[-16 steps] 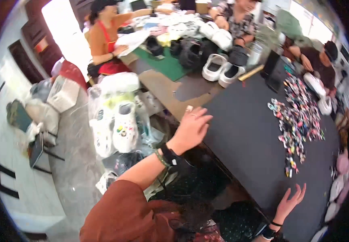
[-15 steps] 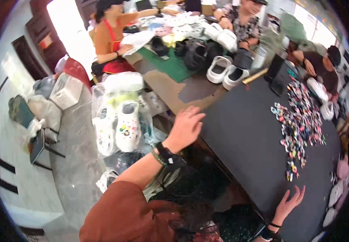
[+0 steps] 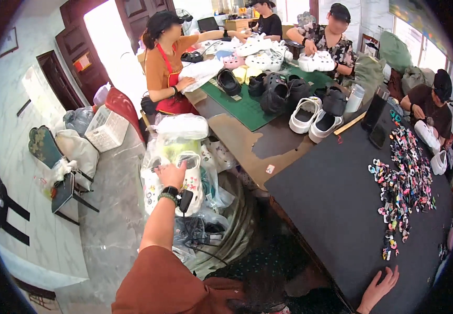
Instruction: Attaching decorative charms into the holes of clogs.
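Observation:
My left hand reaches down onto a pair of white clogs with colourful charms, its thumb by the right clog and its fingers over the left clog. The fingers look spread, and I see no firm grip. The pair lies on a stack of plastic-wrapped clogs beside the table. On the right, my right hand is open with fingers stretched over the black table top. Nearest to it is the heap of small coloured shoe charms. Nothing is in that hand.
Black shoes and white clogs stand on the far table, near a green cutting mat and wooden ruler. Several co-workers handle shoes around the tables. A chair and white basket stand at left.
My left hand has moved left from beside the table edge to the white charm-covered clogs. My right hand stays open near the charms. The view has shifted, showing more of the far table.

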Demonstrator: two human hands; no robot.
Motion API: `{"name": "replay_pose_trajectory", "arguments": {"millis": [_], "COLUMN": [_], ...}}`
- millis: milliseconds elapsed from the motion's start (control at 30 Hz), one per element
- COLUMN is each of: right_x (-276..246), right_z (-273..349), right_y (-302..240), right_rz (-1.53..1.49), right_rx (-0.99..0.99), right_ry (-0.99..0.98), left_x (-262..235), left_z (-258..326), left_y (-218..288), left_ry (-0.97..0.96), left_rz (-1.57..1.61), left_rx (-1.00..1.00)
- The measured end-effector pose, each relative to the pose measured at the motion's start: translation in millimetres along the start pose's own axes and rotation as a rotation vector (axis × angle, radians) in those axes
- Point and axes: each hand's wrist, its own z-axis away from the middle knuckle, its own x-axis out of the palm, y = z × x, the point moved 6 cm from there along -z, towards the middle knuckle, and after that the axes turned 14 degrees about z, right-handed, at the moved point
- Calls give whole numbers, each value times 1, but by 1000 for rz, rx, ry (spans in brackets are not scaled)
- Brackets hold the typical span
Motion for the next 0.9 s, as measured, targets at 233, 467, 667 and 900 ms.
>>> {"name": "replay_pose_trajectory", "arguments": {"millis": [233, 467, 667, 900], "right_x": [-2, -17, -27, -34], "right_z": [3, 0, 2, 0], "right_y": [-3, -14, -18, -17], "right_rz": [-110, -168, -196, -229], "right_rx": [19, 41, 84, 103], "right_ry": [-27, 10, 14, 52], "left_x": [9, -64, -140, -171], "left_z": [-7, 4, 28, 99], "left_y": [-43, -32, 88, 270], "left_ry": [301, 400, 280, -65], "left_rz": [788, 1356, 1386, 1644], "left_rx": [7, 272, 319, 917]}}
